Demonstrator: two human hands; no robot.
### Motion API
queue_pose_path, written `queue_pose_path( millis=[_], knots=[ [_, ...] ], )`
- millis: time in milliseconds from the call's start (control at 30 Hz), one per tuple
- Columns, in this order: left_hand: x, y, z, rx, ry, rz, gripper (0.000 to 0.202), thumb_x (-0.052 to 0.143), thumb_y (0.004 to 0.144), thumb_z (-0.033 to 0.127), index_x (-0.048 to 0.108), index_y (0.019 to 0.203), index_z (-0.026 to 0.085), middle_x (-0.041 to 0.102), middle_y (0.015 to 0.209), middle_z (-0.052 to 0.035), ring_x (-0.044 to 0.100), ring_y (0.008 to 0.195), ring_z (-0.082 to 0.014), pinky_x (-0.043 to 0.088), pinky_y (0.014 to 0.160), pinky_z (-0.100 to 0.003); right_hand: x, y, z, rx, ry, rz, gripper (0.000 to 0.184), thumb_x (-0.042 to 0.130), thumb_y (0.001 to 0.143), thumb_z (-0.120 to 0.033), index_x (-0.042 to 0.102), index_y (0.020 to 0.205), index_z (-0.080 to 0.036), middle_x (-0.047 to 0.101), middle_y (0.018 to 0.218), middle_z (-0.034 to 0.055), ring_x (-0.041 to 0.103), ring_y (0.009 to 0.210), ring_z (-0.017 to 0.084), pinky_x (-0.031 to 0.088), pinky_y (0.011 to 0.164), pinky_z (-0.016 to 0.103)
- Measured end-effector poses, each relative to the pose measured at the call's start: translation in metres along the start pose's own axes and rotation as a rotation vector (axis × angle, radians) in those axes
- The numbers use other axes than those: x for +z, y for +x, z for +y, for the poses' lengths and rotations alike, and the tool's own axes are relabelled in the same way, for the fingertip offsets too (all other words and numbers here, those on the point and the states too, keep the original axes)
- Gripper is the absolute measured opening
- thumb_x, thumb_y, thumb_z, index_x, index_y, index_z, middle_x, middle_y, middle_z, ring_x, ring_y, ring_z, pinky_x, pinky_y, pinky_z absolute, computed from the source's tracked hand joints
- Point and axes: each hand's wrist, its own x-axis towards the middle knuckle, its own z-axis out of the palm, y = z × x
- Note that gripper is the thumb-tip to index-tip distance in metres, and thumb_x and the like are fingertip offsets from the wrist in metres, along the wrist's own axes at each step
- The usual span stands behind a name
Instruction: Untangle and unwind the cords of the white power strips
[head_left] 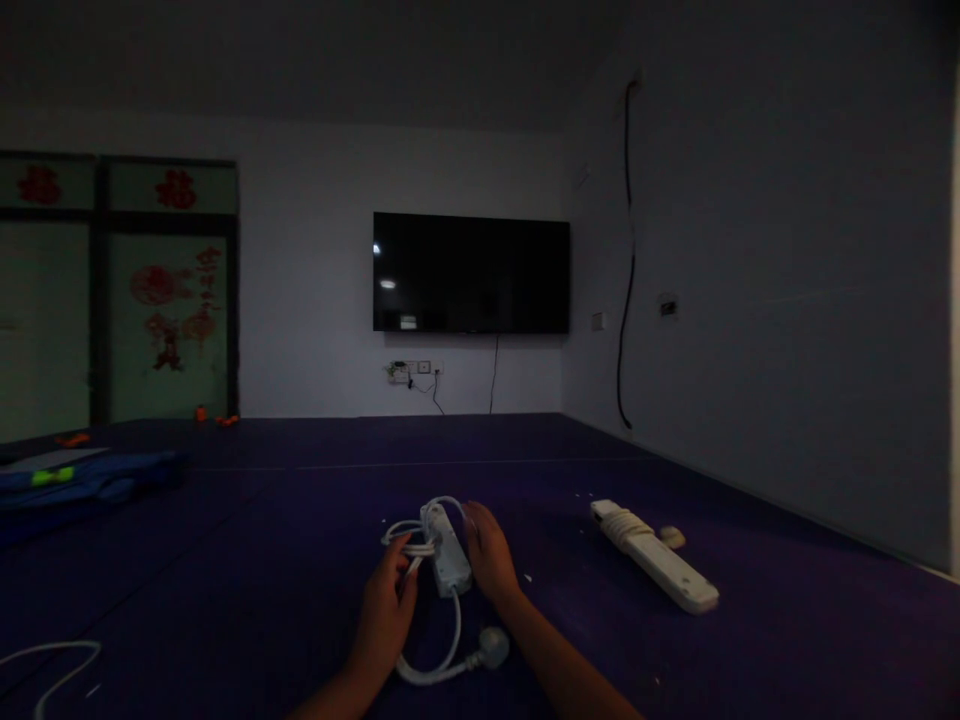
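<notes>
Looped white cord (418, 550) partly hides the power strip (452, 565).

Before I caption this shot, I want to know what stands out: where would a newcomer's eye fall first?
Probably on the white power strip at lower centre, between the left hand, which holds its looped cord, and the right hand beside it. Next might come the large black television on the far wall, then the second power strip at right on the dark purple surface.
</notes>
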Motion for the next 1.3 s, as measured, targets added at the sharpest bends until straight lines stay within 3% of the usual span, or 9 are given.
queue_pose_path(
  millis=[133, 233, 367, 600, 867, 1100, 1200, 1300],
  knots=[
    [0.0, 0.004, -0.006, -0.044, -0.002, 0.006, 0.041, 0.049, 0.071, 0.031, 0.051, 0.109, 0.017, 0.06, 0.071, -0.0023, 0.058, 0.064, -0.0171, 0.046, 0.063, -0.03, 0.0, -0.004, -0.006, 0.009, -0.027, -0.2, 0.035, 0.041, 0.082, -0.041, 0.061, 0.103, -0.02, 0.061, 0.105, 0.0081, 0.052, 0.101, 0.021, 0.035, 0.091, 0.034],
    [0.0, 0.005, -0.009, -0.078, -0.017, -0.029, 0.042, 0.05, 0.068, 0.028, 0.05, 0.108, 0.016, 0.057, 0.064, 0.0005, 0.057, 0.059, -0.0163, 0.046, 0.06, -0.029, -0.003, -0.005, -0.01, 0.019, -0.097, -0.255, 0.042, 0.046, 0.079, -0.047, 0.06, 0.106, -0.019, 0.06, 0.107, 0.0093, 0.053, 0.101, 0.022, 0.035, 0.089, 0.033],
    [0.0, 0.006, -0.01, -0.093, -0.004, -0.063, 0.043, 0.049, 0.066, 0.024, 0.049, 0.108, 0.014, 0.056, 0.063, 0.0008, 0.057, 0.06, -0.0168, 0.045, 0.061, -0.03, -0.006, -0.007, -0.016, 0.001, -0.211, -0.286, 0.055, 0.053, 0.07, -0.056, 0.057, 0.11, -0.02, 0.06, 0.108, 0.0101, 0.052, 0.101, 0.025, 0.034, 0.088, 0.034],
    [0.002, 0.005, -0.011, -0.09, 0.033, -0.027, 0.041, 0.05, 0.066, 0.027, 0.052, 0.106, 0.016, 0.058, 0.06, 0.0007, 0.058, 0.059, -0.0181, 0.045, 0.059, -0.03, -0.003, -0.009, -0.031, -0.093, -0.508, -0.335, 0.064, 0.06, 0.058, -0.058, 0.054, 0.114, -0.025, 0.063, 0.101, 0.011, 0.054, 0.095, 0.032, 0.029, 0.085, 0.043],
    [-0.001, 0.004, -0.005, -0.138, 0.049, 0.012, 0.045, 0.05, 0.068, 0.031, 0.049, 0.11, 0.016, 0.062, 0.063, 0.0, 0.061, 0.062, -0.0192, 0.045, 0.063, -0.031, 0.009, -0.007, -0.038, 0.125, -0.651, -0.303, 0.06, 0.067, 0.048, -0.045, 0.06, 0.102, -0.021, 0.066, 0.083, 0.0142, 0.056, 0.086, 0.035, 0.03, 0.079, 0.046],
    [-0.002, 0.003, 0.0, -0.154, -0.011, -0.022, 0.074, 0.056, 0.066, 0.037, 0.026, 0.129, 0.012, 0.062, 0.065, -0.0003, 0.061, 0.062, -0.0187, 0.046, 0.063, -0.031, 0.006, 0.002, -0.028, 0.374, -0.345, -0.107, 0.039, 0.06, 0.057, -0.045, 0.065, 0.088, -0.022, 0.067, 0.078, 0.0096, 0.061, 0.075, 0.026, 0.039, 0.065, 0.032],
    [-0.001, 0.002, 0.0, -0.159, -0.049, -0.013, 0.079, 0.058, 0.063, 0.034, 0.023, 0.131, 0.015, 0.063, 0.075, -0.0022, 0.061, 0.064, -0.0177, 0.047, 0.063, -0.031, 0.006, 0.007, -0.02, 0.484, -0.159, -0.023, 0.029, 0.057, 0.06, -0.047, 0.065, 0.073, -0.023, 0.067, 0.074, 0.0058, 0.061, 0.072, 0.024, 0.041, 0.059, 0.029],
    [-0.001, 0.002, -0.002, -0.181, -0.074, 0.005, 0.083, 0.06, 0.061, 0.035, 0.021, 0.132, 0.016, 0.062, 0.089, -0.0057, 0.06, 0.063, -0.016, 0.048, 0.064, -0.032, 0.007, 0.011, -0.016, 0.605, 0.165, 0.037, 0.03, 0.055, 0.061, -0.048, 0.063, 0.068, -0.02, 0.065, 0.067, 0.0046, 0.06, 0.067, 0.022, 0.042, 0.054, 0.027]
  ],
)
